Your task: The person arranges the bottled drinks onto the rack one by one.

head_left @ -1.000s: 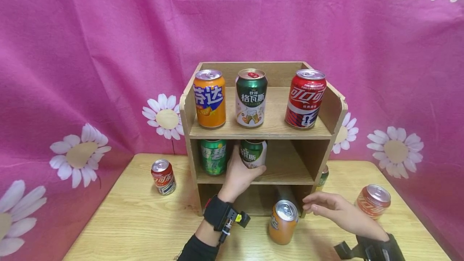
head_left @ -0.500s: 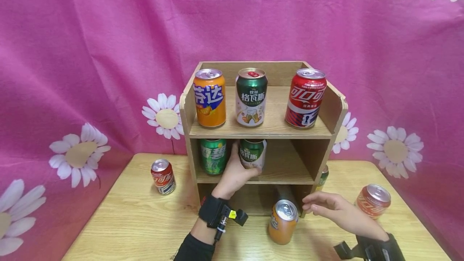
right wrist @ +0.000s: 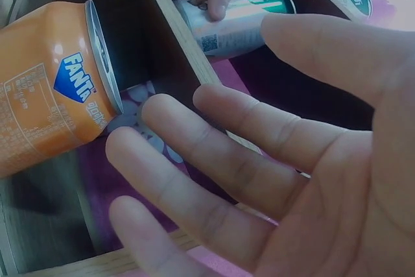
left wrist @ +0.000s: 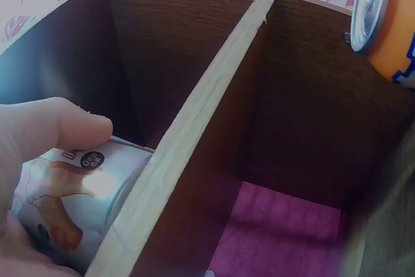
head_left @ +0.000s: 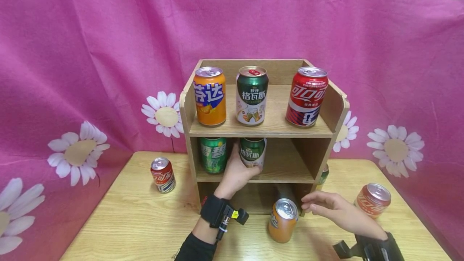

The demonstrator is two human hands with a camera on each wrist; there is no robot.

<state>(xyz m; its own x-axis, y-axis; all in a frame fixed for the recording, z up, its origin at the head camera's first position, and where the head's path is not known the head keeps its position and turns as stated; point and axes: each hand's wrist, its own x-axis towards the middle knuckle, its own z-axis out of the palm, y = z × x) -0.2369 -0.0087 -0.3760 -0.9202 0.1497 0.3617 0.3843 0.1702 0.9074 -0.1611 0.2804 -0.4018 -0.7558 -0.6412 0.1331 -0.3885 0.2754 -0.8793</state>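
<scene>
My left hand grips a green and white kvass can standing on the middle shelf, thumb across its front and fingers round its left side. The left wrist view shows the thumb lying on the can's white lower part, close by the shelf's front edge. A green Sprite can stands just left of that hand. My right hand hovers over the table by the shelf's lower right corner, fingers extended and holding nothing. Nearest to it is an orange Fanta can, upright on the table before the bottom compartment.
The wooden shelf carries an orange Fanta can, a kvass can and a red cola can on top. Red cola cans stand on the table at left and right. Another can is partly hidden behind the shelf.
My left hand and forearm have shifted slightly, with the thumb now lower on the kvass can. The can has barely moved; my right hand stays in place. The head view has tilted a little.
</scene>
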